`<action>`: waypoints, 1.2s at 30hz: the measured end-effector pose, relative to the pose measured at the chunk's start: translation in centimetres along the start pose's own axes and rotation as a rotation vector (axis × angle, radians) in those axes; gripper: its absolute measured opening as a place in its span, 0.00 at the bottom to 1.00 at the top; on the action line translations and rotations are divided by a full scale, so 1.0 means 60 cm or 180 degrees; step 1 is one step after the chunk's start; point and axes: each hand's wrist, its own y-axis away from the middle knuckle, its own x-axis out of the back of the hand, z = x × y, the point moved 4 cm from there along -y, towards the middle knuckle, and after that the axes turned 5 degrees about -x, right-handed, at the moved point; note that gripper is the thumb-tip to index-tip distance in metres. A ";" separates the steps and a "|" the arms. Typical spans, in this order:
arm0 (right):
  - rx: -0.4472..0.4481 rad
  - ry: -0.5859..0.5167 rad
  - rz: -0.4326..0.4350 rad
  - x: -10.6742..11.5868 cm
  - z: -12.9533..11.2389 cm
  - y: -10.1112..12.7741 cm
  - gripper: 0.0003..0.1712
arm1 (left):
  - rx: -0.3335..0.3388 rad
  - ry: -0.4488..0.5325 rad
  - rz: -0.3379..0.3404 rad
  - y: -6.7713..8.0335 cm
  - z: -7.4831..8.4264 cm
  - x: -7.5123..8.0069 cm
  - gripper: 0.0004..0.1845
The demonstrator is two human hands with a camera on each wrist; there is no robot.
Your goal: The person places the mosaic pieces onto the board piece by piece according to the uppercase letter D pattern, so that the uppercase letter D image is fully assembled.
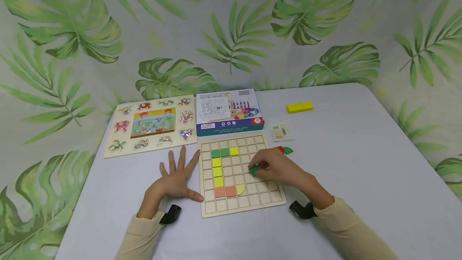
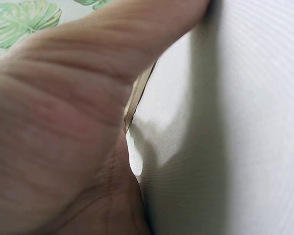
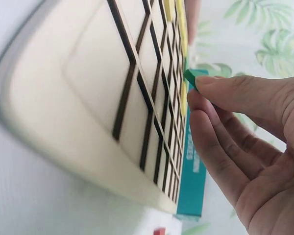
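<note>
A wooden grid board lies on the white table. My left hand rests flat beside it, fingers spread, with thumb and index fingertip at its left edge. Over the board's right half, my right hand pinches a small green tile between thumb and index finger. Within the grid are two green squares, a yellow square, a column of yellow squares, two orange squares and a yellow quarter-circle. Beyond the right hand, a green quarter-circle piece lies beside a partly hidden red piece.
A small pattern card lies past the board's upper right corner, with a yellow case farther back. Behind the board stands a beaded-toy box. At the left is a sea-animal puzzle board. Leaf-print cloth hangs behind.
</note>
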 end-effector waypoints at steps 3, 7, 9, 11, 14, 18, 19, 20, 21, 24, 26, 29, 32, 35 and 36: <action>0.0028 0.0038 -0.0028 -0.009 -0.002 -0.005 0.11 | -0.0013 0.0012 0.0012 -0.001 0.000 0.000 0.77; 0.0044 0.0122 -0.0097 -0.020 -0.006 -0.009 0.10 | 0.0013 -0.0021 -0.0008 -0.001 0.000 0.000 0.77; 0.0022 0.0157 -0.0148 -0.025 -0.007 -0.009 0.09 | 0.0028 -0.0037 -0.0014 0.000 0.001 0.000 0.77; -0.0027 0.0191 -0.0181 -0.030 -0.006 -0.009 0.09 | 0.0029 -0.0047 -0.0016 0.000 0.002 0.000 0.77; -0.0071 0.0246 -0.0194 -0.032 -0.007 -0.008 0.09 | 0.0022 -0.0059 -0.0005 0.000 0.003 0.000 0.77; -0.0088 0.0388 -0.0181 -0.033 -0.009 -0.009 0.08 | 0.0026 -0.0057 -0.0010 -0.001 0.004 0.002 0.77; -0.0096 0.0440 -0.0171 -0.035 -0.010 -0.009 0.08 | 0.0034 -0.0058 -0.0013 -0.001 0.004 0.002 0.77; -0.0104 0.0480 -0.0165 -0.036 -0.011 -0.010 0.08 | 0.0040 -0.0051 -0.0015 -0.002 0.004 0.002 0.77; -0.0118 0.0528 -0.0157 -0.037 -0.013 -0.009 0.07 | 0.0044 -0.0045 -0.0020 -0.002 0.004 0.002 0.77; -0.0189 0.0804 -0.0157 -0.042 -0.018 -0.007 0.06 | 0.0042 -0.0024 -0.0030 -0.002 0.002 0.000 0.77; -0.0205 0.1011 -0.0194 -0.045 -0.022 -0.004 0.06 | 0.0048 -0.0015 -0.0045 -0.002 0.001 -0.003 0.77; -0.0176 0.1242 -0.0262 -0.047 -0.025 0.001 0.08 | 0.0056 -0.0018 -0.0041 -0.002 0.000 -0.005 0.77; -0.0139 0.1178 -0.0306 -0.044 -0.027 0.006 0.12 | 0.0055 -0.0042 -0.0017 -0.001 -0.001 -0.003 0.77; -0.0176 0.1008 -0.0335 -0.037 -0.022 0.008 0.16 | 0.0040 -0.0045 -0.0006 0.001 0.000 -0.002 0.77; -0.0197 0.0951 -0.0336 -0.035 -0.019 0.008 0.18 | 0.0038 -0.0049 -0.0012 0.001 0.000 -0.002 0.77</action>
